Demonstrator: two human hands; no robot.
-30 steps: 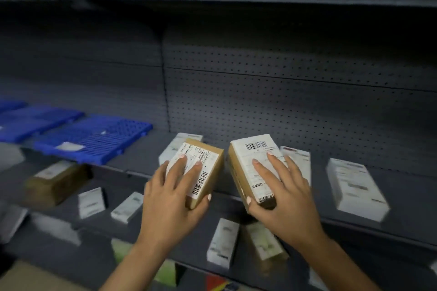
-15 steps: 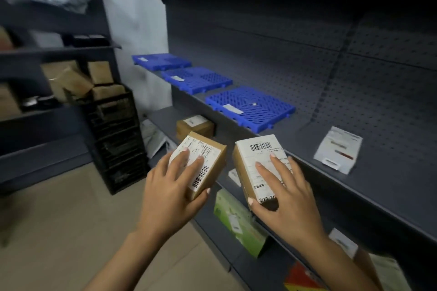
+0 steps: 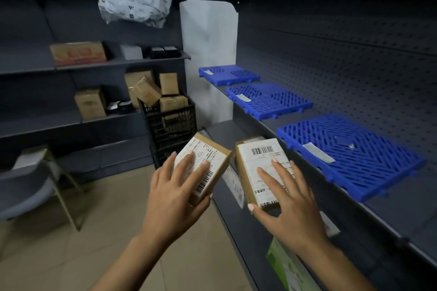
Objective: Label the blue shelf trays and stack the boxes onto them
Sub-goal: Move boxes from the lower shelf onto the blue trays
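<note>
My left hand point(image 3: 173, 198) grips a small brown box point(image 3: 208, 160) with a white shipping label and barcode. My right hand point(image 3: 288, 205) grips a second labelled brown box point(image 3: 257, 165). Both boxes are held in front of the grey shelf point(image 3: 390, 210), below and left of its edge. Three blue slatted trays lie in a row on that shelf: the near tray point(image 3: 359, 158), the middle tray point(image 3: 269, 99) and the far tray point(image 3: 229, 74). Each carries a pale strip of label near its front edge.
A lower shelf holds a green box point(image 3: 288, 269) and white packets. A black crate point(image 3: 172, 123) with brown cartons stands at the corner. Left shelving carries cartons and a grey plastic parcel point(image 3: 134, 0). A folding chair point(image 3: 35, 184) stands at the left on tiled floor.
The view has swung left from the shelf's right section toward the three blue trays, which now lie to the right. Both hands still hold their boxes in the same grip.
</note>
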